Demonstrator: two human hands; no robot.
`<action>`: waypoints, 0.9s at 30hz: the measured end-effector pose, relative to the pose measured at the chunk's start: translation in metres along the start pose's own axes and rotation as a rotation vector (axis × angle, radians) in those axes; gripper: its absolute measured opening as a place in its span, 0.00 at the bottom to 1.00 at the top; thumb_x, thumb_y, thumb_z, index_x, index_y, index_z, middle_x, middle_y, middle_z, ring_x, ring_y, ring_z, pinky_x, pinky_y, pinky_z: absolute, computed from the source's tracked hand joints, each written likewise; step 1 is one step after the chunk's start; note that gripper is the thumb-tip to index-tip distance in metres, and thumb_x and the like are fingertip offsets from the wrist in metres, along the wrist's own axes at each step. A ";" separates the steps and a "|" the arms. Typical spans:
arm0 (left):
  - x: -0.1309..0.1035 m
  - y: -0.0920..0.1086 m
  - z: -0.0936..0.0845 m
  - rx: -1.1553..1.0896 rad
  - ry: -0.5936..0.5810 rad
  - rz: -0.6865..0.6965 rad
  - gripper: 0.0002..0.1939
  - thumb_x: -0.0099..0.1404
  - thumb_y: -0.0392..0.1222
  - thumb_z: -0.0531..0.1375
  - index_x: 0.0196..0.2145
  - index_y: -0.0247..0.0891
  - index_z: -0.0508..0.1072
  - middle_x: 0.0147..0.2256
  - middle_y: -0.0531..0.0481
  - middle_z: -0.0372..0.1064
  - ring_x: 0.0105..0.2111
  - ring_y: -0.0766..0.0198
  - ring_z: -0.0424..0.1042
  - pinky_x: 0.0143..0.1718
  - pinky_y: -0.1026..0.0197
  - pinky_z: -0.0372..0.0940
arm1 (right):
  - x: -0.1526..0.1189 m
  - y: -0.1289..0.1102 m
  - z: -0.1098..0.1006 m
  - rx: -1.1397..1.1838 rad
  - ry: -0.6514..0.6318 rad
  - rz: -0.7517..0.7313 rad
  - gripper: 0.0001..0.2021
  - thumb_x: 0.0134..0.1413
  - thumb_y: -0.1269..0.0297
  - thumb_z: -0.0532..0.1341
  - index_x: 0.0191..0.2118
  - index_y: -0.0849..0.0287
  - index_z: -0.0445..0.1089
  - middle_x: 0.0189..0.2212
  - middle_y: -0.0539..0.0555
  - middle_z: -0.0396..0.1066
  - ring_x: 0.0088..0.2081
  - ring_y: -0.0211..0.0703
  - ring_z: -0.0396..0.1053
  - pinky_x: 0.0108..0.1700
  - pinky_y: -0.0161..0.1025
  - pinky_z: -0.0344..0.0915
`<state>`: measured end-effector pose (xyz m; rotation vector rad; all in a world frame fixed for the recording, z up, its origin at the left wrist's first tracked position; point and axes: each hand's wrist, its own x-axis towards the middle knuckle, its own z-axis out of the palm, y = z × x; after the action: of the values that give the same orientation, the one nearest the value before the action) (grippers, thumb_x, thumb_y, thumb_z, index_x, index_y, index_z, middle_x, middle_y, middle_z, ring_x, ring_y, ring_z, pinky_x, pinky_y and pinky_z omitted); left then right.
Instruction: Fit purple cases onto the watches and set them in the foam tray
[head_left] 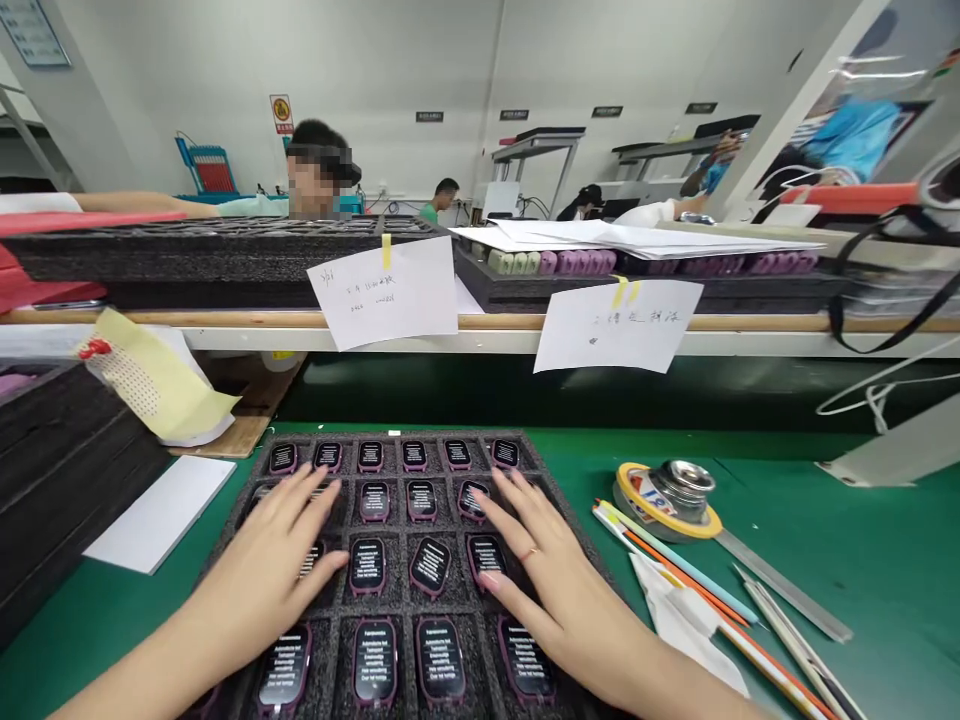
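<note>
- The tray (397,600) lies on the desk (780,510) right in front of the person, with watches (367,567) face up in its cells, screens lit with text
- Left hand (259,550) over the tray's left side, fingers (319,512) spread apart and clamped on nothing, thumb tip just beside a third-row watch
- Right hand (559,580) over the tray's right side, fingers apart too; index tip and thumb tip seem to touch one watch each, though contact is hard to tell
- Risk: a dragging fingertip could press a lit screen or turn a watch in its cell; one near the tray's middle (430,567) sits askew, so it could catch if lifted straight
- Risk: both wrists pass low over the tray's near rows, so a dropped forearm might knock watches there
- Right of the tray, the tape (626,485), pens (686,568) and ruler (787,590) crowd the right forearm; a wide swing could scatter them
- Left of the tray lie paper (163,513) and a foam stack (67,490), limiting sideways room
- Beyond the tray, the shelf (487,342) overhangs, so reaching room seems best upward and toward the person
</note>
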<state>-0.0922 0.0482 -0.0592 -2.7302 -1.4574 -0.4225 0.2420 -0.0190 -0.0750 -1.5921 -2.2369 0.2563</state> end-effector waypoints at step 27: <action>0.029 0.010 0.008 -0.037 -0.162 0.045 0.34 0.72 0.59 0.50 0.67 0.36 0.59 0.69 0.36 0.51 0.69 0.44 0.49 0.64 0.37 0.58 | 0.053 -0.012 0.005 0.041 -0.241 -0.024 0.35 0.67 0.46 0.52 0.73 0.55 0.46 0.73 0.61 0.37 0.73 0.62 0.33 0.68 0.69 0.42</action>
<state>-0.0672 0.0674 -0.0591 -2.8810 -1.4313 -0.2344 0.2141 0.0265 -0.0648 -1.5851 -2.4090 0.5086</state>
